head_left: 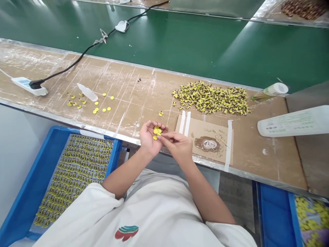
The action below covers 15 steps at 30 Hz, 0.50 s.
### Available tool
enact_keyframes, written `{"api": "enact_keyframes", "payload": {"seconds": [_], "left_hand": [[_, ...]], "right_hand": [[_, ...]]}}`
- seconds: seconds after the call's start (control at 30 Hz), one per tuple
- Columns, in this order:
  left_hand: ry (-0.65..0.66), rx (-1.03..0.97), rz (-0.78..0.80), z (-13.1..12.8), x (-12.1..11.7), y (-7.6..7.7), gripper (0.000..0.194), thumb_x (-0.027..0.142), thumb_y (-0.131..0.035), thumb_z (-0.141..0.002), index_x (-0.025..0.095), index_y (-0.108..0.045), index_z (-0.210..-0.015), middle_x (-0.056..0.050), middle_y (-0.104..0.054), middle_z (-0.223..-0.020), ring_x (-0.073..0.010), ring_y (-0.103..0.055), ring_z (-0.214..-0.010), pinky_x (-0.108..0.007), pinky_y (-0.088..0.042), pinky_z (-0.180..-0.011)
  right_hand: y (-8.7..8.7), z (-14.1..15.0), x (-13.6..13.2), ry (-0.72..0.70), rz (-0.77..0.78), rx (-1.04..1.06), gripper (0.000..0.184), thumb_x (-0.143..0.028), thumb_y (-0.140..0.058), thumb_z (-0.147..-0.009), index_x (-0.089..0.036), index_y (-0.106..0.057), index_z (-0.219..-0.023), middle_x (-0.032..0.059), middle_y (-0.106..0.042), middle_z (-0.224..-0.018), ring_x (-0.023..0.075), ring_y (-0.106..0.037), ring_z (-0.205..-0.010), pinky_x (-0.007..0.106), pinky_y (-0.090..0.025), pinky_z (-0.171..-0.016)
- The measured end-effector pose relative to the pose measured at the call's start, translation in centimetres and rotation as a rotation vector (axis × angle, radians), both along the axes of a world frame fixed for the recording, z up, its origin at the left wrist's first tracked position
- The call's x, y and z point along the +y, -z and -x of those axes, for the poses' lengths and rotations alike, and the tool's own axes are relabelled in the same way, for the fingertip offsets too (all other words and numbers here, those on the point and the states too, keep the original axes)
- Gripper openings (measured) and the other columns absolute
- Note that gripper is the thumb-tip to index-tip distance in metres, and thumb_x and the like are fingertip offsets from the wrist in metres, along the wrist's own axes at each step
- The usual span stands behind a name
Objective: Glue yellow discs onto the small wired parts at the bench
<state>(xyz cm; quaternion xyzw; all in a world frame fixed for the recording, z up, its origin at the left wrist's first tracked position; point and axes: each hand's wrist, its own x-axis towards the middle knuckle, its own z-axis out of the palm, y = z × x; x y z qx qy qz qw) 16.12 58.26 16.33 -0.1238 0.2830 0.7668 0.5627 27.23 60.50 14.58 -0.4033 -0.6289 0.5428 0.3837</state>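
My left hand is cupped palm up at the near edge of the workbench, holding several small yellow round parts. My right hand sits beside it, fingers pinched together at those yellow parts. A single yellow part lies on the bench just beyond my hands. A big heap of yellow-and-black parts lies further right. A cardboard patch with a dark glue puddle sits right of my hands.
Blue tray at lower left holds rows of yellow parts; another blue tray is at lower right. Loose yellow discs, a small clear bottle, a power strip, a glue bottle and a white bottle lie on the bench. Green conveyor belt behind.
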Motion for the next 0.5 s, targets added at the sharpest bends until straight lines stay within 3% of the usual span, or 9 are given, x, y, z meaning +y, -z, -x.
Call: {"api": "enact_keyframes", "payload": {"seconds": [0.2,0.3,0.4,0.5], "left_hand": [[0.12,-0.016,0.028,-1.0,-0.3,0.5,0.02,0.024,-0.055,-0.086,0.016,-0.065,-0.07,-0.001,-0.064,-0.074,-0.0111,-0.065,-0.076,-0.026,-0.052,-0.085],[0.276,0.024,0.048,-1.7,-0.9,0.7,0.016,0.026,-0.061,-0.087,0.015,-0.072,-0.084,-0.003,-0.068,-0.08,-0.0111,-0.064,-0.074,-0.024,-0.052,-0.073],[0.401,0.086,0.022,-2.4,-1.8,0.7,0.021,0.032,-0.07,-0.087,0.013,-0.075,-0.094,-0.002,-0.068,-0.081,-0.0075,-0.061,-0.07,-0.018,-0.048,-0.063],[0.434,0.187,-0.029,-3.1,-2.5,0.8,0.025,0.031,-0.08,-0.079,0.012,-0.076,-0.096,-0.001,-0.066,-0.077,-0.0052,-0.058,-0.07,-0.015,-0.047,-0.065]], "right_hand": [[-1.1,-1.1,0.6,0.04,0.179,0.03,0.027,-0.04,-0.087,-0.066,-0.02,-0.081,-0.083,0.0013,-0.07,-0.061,0.0093,-0.05,-0.041,0.022,-0.045,-0.041],[-1.9,-2.0,1.1,0.046,0.183,0.093,0.026,-0.04,-0.085,-0.07,-0.02,-0.081,-0.087,0.0026,-0.072,-0.068,0.011,-0.058,-0.05,0.023,-0.053,-0.048],[-2.8,-3.3,1.5,-0.047,0.122,0.122,0.021,-0.037,-0.08,-0.077,-0.022,-0.08,-0.092,0.0051,-0.075,-0.089,0.0142,-0.068,-0.072,0.026,-0.06,-0.066],[-3.7,-4.6,1.7,-0.115,0.148,0.093,0.024,-0.037,-0.078,-0.08,-0.021,-0.078,-0.096,0.0046,-0.074,-0.085,0.0136,-0.068,-0.071,0.025,-0.058,-0.064]]}}
